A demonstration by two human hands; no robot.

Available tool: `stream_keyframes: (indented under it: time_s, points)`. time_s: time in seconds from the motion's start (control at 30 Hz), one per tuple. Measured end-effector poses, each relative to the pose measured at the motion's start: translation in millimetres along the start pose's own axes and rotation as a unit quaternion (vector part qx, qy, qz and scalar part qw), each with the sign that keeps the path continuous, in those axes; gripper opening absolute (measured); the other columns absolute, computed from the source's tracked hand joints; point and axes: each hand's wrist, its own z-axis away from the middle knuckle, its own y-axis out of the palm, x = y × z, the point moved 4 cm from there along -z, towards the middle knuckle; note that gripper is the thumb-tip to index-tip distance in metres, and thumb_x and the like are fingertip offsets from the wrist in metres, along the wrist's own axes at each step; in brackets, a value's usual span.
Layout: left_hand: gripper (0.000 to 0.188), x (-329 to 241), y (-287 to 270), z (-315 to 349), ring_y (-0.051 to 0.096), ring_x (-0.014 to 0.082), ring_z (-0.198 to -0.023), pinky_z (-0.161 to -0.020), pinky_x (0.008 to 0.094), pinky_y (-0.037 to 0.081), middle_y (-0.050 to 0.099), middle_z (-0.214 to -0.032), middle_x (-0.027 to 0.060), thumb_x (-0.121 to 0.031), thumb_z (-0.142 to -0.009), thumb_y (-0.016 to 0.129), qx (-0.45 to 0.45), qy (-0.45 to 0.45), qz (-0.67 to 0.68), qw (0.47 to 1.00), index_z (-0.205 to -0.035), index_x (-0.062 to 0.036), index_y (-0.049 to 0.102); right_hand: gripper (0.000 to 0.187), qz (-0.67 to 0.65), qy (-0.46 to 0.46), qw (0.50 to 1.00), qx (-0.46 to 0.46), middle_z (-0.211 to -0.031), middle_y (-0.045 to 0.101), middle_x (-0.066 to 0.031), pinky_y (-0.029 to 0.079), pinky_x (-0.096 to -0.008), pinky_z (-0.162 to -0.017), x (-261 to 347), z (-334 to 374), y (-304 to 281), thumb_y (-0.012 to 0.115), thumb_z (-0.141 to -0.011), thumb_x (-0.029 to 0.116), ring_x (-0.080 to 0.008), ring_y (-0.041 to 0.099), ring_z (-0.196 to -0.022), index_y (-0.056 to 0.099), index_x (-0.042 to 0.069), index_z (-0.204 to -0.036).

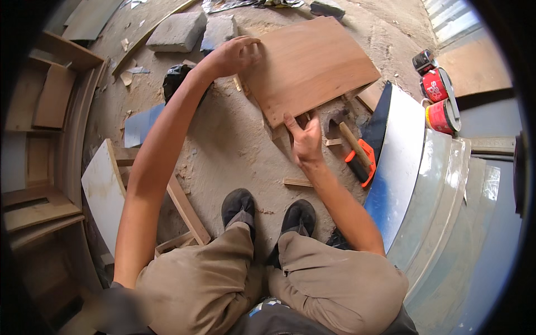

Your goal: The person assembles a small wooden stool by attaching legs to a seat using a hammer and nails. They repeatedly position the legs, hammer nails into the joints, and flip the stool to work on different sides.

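Note:
A brown plywood box, possibly a drawer, stands tilted over the floor ahead of me, its broad panel facing up. My left hand is closed with curled fingers at the box's far left edge; the fingertips are slightly blurred. On the near edge, my right hand grips the box, thumb on the panel and fingers underneath. Just right of that hand lies a hammer with a wooden handle. Its handle rests over an orange-and-black handle, which looks like a saw's.
Wooden cabinet frames stand along the left. A white panel and wood strips lie by my left leg. Concrete blocks sit at the far left. To the right are a white-blue sheet, clear sheets and red cans.

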Motion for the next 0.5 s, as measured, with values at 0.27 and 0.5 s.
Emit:
stream_keyframes:
  time_s: [0.27,0.5]
  points:
    - [0.061,37.5,-0.9,64.1,0.047,0.0269,-0.137,-0.111,0.041,0.039,0.049,-0.148,0.0171,-0.044,-0.094,0.068,-0.163,-0.057,0.11,0.979,-0.136,0.0001,0.056,0.047,0.116,0.019,0.991,0.067,-0.107,0.068,-0.0106,0.048,-0.0286,-0.089,-12.4,-29.5,17.7,0.08,-0.089,0.025,-0.0156,0.061,-0.099,0.058,-0.006,-0.117]
    - [0.061,23.0,26.7,61.0,0.056,0.0242,-0.108,-0.088,0.0389,0.044,0.065,-0.115,0.0168,-0.052,-0.09,0.069,-0.093,-0.338,0.416,0.839,-0.117,0.0021,0.068,0.046,0.281,-0.048,0.945,0.159,-0.111,0.069,-0.0118,0.05,-0.0302,-0.088,-3.1,-67.6,52.7,0.067,-0.098,0.033,-0.0145,0.062,-0.099,0.058,-0.007,-0.118]
